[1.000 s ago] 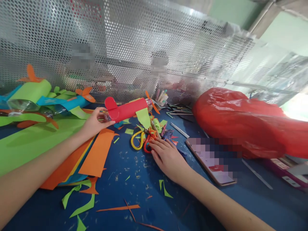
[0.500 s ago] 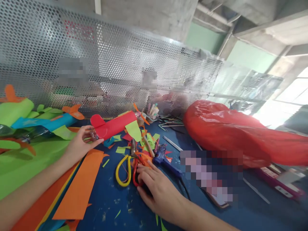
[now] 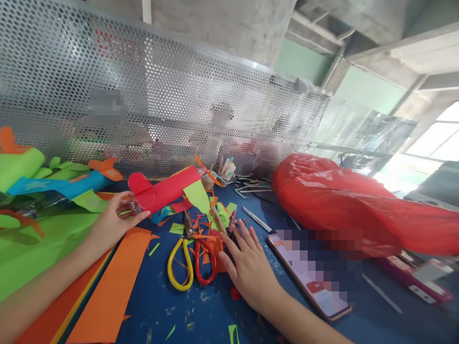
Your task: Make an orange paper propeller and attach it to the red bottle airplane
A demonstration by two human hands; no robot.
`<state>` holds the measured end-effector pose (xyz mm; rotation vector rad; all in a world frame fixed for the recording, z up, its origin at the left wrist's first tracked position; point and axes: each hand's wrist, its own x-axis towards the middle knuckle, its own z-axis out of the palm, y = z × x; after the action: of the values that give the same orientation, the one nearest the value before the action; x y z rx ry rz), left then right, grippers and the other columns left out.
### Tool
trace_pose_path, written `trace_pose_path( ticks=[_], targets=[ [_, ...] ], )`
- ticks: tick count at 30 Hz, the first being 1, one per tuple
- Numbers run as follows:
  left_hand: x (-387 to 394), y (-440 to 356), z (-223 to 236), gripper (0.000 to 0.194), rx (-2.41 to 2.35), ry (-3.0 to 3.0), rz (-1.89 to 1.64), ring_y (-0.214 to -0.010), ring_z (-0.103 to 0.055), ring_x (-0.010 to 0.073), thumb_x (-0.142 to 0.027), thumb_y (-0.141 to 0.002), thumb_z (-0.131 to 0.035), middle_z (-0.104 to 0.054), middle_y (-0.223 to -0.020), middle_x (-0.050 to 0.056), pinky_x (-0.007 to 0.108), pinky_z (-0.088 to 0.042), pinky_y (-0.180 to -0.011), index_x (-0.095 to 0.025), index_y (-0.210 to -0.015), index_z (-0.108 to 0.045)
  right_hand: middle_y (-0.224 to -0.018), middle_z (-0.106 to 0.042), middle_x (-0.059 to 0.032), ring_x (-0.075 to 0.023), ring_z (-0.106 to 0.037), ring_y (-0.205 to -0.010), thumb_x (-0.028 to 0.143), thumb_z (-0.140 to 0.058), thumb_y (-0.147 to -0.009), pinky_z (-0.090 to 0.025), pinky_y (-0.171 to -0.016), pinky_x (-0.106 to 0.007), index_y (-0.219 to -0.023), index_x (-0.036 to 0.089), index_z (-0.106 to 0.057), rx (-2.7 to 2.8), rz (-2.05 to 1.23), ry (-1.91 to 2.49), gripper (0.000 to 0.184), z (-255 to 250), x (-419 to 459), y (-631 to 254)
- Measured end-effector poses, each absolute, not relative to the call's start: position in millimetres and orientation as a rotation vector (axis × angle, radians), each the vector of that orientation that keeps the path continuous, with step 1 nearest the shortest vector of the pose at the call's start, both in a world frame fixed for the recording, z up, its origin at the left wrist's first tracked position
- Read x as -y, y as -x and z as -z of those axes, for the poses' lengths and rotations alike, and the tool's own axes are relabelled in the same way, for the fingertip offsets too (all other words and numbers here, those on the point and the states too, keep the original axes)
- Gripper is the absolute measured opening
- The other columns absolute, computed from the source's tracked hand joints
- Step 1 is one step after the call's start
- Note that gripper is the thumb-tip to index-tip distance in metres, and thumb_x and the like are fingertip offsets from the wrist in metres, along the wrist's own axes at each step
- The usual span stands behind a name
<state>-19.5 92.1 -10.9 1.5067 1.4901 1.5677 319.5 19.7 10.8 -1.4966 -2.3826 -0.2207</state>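
Note:
My left hand (image 3: 116,217) grips the clear bottle end of a toy airplane (image 3: 170,191), whose body is wrapped in red paper with a lime-green wing and an orange propeller. It is held tilted above the table. My right hand (image 3: 251,270) lies palm down with its fingers spread over paper scraps (image 3: 222,217). Just left of it are scissors (image 3: 205,263) with one yellow and one red handle, lying among the scraps. Whatever is under my right palm is hidden; the blue glue gun is no longer visible there.
Green and blue paper airplanes (image 3: 86,186) lie at the left beside coloured sheets and an orange strip (image 3: 111,286). A phone (image 3: 308,277) and a large red plastic bag (image 3: 340,205) are on the right. A pen holder (image 3: 225,172) stands before the perforated metal screen (image 3: 201,95).
My right hand has moved up and right from the red scissor handle, and its fingers have spread. The glue gun has become covered. My left hand still holds the airplane, slightly shifted left.

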Motion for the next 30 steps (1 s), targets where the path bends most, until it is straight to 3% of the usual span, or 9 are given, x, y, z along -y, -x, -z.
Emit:
trace_pose_path(
  ticks=[4, 10, 15, 19, 24, 27, 30],
  targets=[
    [-90.0, 15.0, 7.1, 0.059, -1.487, -1.51, -1.56, -0.093, -0.067, 0.0255, -0.047, -0.066, -0.077, -0.061, -0.095, 0.002, 0.045, -0.054, -0.088, -0.024, -0.111, -0.047, -0.14, -0.055, -0.0109, -0.0323, -0.03, -0.141, 0.04, -0.046, -0.096, -0.023, -0.116, -0.055, -0.127, 0.018, -0.062, 2.446, 0.137, 1.444, 0.042, -11.6, -21.8, -319.2],
    [-90.8, 13.7, 6.5, 0.062, -1.468, -1.563, -1.568, -0.093, -0.067, 0.0278, -0.047, -0.063, -0.077, -0.062, -0.095, 0.004, 0.046, -0.054, -0.087, -0.021, -0.111, -0.046, -0.125, -0.065, -0.0094, -0.0269, -0.045, -0.132, 0.032, -0.047, -0.097, -0.029, -0.114, -0.049, -0.119, 0.017, -0.066, 2.43, 0.004, 1.296, 0.032, -17.5, -21.6, -317.7],
    [-91.3, 15.4, 6.6, 0.062, -1.499, -1.639, -1.582, -0.091, -0.066, 0.0286, -0.052, -0.061, -0.076, -0.062, -0.091, 0.003, 0.049, -0.055, -0.085, -0.023, -0.108, -0.048, -0.121, -0.067, -0.0075, -0.0296, -0.05, -0.125, 0.026, -0.051, -0.094, -0.026, -0.112, -0.058, -0.123, 0.022, -0.063, 2.393, 0.037, 1.36, 0.031, -13.3, -22.2, -318.0],
    [-90.9, 13.4, 5.4, 0.062, -1.509, -1.685, -1.602, -0.089, -0.067, 0.028, -0.053, -0.06, -0.076, -0.063, -0.089, 0.002, 0.048, -0.055, -0.083, -0.023, -0.108, -0.049, -0.114, -0.07, -0.0066, -0.0282, -0.052, -0.124, 0.023, -0.051, -0.094, -0.022, -0.113, -0.059, -0.113, 0.022, -0.069, 2.401, 0.075, 1.331, 0.025, -9.6, -22.0, -316.2],
    [-90.6, 10.8, 6.1, 0.057, -1.46, -1.737, -1.629, -0.088, -0.068, 0.0276, -0.051, -0.063, -0.076, -0.064, -0.089, 0.003, 0.047, -0.057, -0.081, -0.023, -0.107, -0.051, -0.107, -0.07, -0.0084, -0.0279, -0.057, -0.116, 0.025, -0.055, -0.093, -0.037, -0.107, -0.052, -0.103, 0.021, -0.068, 2.317, 0.059, 1.264, 0.018, -9.1, -19.3, -314.7],
    [-92.9, 11.7, 9.7, 0.055, -1.423, -1.778, -1.648, -0.09, -0.068, 0.0273, -0.049, -0.066, -0.077, -0.064, -0.092, 0.004, 0.047, -0.057, -0.081, -0.023, -0.108, -0.052, -0.104, -0.066, -0.0101, -0.0266, -0.063, -0.099, 0.024, -0.055, -0.091, -0.052, -0.087, -0.043, -0.096, 0.021, -0.063, 2.178, -0.008, 1.274, 0.011, -12.3, -22.6, -318.9],
    [-95.7, 14.3, 14.9, 0.056, -1.37, -1.835, -1.662, -0.093, -0.066, 0.0256, -0.043, -0.07, -0.077, -0.064, -0.099, 0.005, 0.045, -0.056, -0.083, -0.021, -0.115, -0.05, -0.093, -0.064, -0.0076, -0.0243, -0.063, -0.088, 0.023, -0.048, -0.091, -0.051, -0.079, -0.039, -0.087, 0.022, -0.058, 1.96, -0.156, 1.227, 0.011, -20.3, -31.5, -325.4]
  ],
)
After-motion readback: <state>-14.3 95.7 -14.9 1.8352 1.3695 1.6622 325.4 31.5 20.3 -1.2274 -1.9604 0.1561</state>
